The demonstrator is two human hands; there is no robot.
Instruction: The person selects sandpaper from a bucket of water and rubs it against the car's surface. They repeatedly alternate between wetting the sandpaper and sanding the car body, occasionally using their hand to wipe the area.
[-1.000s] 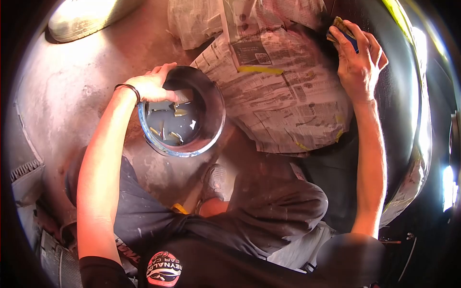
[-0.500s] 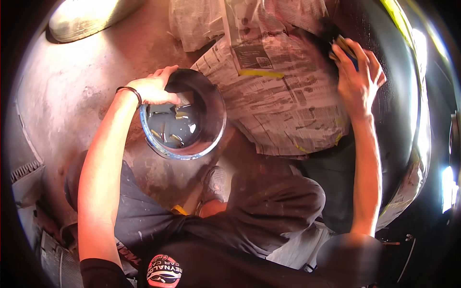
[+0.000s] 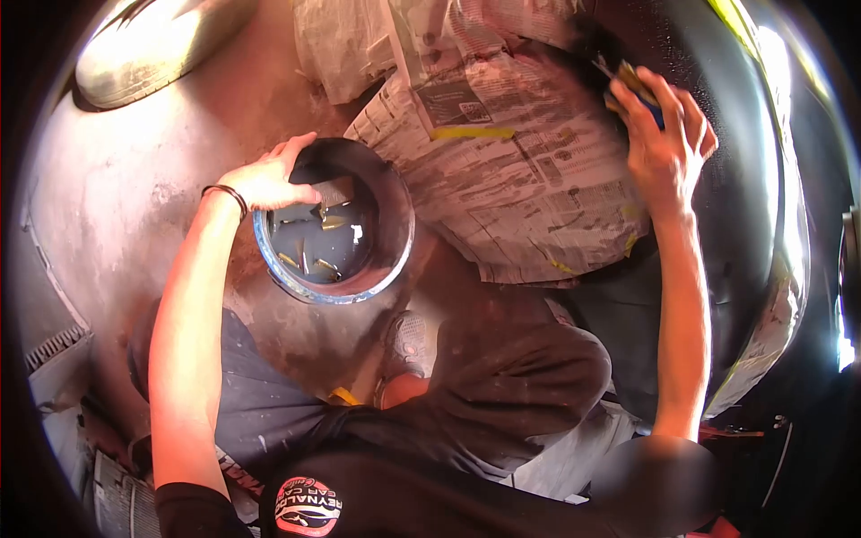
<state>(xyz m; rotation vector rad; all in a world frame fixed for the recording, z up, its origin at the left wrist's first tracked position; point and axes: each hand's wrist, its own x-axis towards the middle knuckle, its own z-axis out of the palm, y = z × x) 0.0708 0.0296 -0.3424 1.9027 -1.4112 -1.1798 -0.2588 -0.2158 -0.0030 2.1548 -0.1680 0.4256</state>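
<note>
My left hand (image 3: 267,179) grips the rim of a dark bucket (image 3: 403,220) with a blue-stained edge, its thumb reaching over the inside. Murky water stands in the bucket, with several small strips and a grey flat piece (image 3: 336,193) in it. My right hand (image 3: 665,143) is wrapped around a brown and blue sanding block (image 3: 639,85), held against the dark, wet-looking car panel (image 3: 731,179). The hand hides part of the block.
Newspaper (image 3: 538,188) with bits of yellow tape (image 3: 473,133) covers a rounded shape between my hands. A tire-like object (image 3: 148,54) lies at the upper left. My bent legs (image 3: 520,386) are below the bucket. Yellow tape (image 3: 743,27) edges the panel.
The view has shifted slightly, so the bucket and newspaper sit a little farther left. My right hand stays at the panel with the block; my left hand remains on the bucket rim.
</note>
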